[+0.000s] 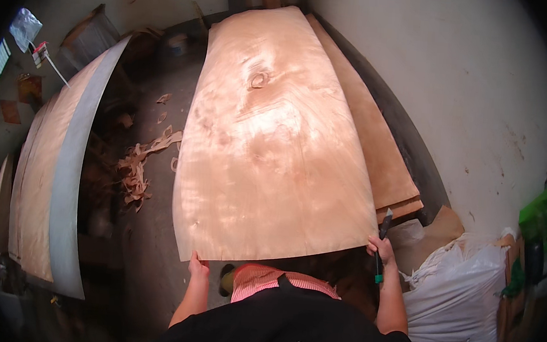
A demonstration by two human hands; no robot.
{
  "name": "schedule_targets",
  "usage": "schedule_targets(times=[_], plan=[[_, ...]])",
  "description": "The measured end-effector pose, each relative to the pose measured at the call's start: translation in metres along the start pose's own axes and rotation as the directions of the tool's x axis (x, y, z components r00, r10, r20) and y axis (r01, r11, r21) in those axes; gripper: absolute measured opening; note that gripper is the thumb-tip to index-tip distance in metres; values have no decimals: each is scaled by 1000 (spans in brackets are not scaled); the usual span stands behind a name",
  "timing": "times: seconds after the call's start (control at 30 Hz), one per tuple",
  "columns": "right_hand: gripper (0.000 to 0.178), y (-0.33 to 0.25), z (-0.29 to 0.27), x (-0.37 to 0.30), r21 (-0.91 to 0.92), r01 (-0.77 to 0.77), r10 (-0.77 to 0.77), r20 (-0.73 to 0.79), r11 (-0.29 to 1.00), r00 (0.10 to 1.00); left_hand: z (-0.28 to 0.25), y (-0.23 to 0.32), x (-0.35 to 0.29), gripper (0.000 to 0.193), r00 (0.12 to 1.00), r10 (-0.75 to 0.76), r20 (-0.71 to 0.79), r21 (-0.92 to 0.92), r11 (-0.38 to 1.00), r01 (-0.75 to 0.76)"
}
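Note:
A large sheet of pale wood veneer with a dark knot stretches away in front of me. My left hand pinches its near left corner. At the near right corner, my right hand grips the edge and also holds a utility knife, dark with a green end, its tip pointing up and away. Under the sheet's right side, a stack of veneer sheets shows, reaching toward the wall. The fingers below the sheet are partly hidden.
Veneer scraps lie on the dark floor at left. Beyond them stands a bench with veneer sheets and a grey-blue board edge. A stuffed white sack sits at right by the wall. A bucket stands at the back.

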State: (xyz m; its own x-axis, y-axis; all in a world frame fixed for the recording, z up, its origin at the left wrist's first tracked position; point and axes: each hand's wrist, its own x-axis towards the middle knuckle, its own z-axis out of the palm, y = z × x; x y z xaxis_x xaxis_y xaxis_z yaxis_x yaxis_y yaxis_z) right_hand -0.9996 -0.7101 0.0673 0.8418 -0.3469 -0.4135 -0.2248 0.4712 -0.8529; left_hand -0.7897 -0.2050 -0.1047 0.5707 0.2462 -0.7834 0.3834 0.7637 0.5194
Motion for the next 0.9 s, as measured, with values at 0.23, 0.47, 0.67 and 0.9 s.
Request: schedule_targets(times=[0.23,0.47,0.67,0.9], plan=[[5,-24,32,-19,-128,-14,-2,-123,992,992,2,42,-10,18,999,4,36,107,994,-8],[9,-44,64,72,-349,11,-65,-143,937,988,87,40,56,12,990,138,-30,179,975,-131],[27,-88,87,152,-615,-26,-171,-259,788,950,142,9,104,13,970,236,-62,262,942,-212],[22,-85,63,181,-774,-96,-268,-330,626,905,161,-16,97,12,952,240,-187,355,921,-163]])
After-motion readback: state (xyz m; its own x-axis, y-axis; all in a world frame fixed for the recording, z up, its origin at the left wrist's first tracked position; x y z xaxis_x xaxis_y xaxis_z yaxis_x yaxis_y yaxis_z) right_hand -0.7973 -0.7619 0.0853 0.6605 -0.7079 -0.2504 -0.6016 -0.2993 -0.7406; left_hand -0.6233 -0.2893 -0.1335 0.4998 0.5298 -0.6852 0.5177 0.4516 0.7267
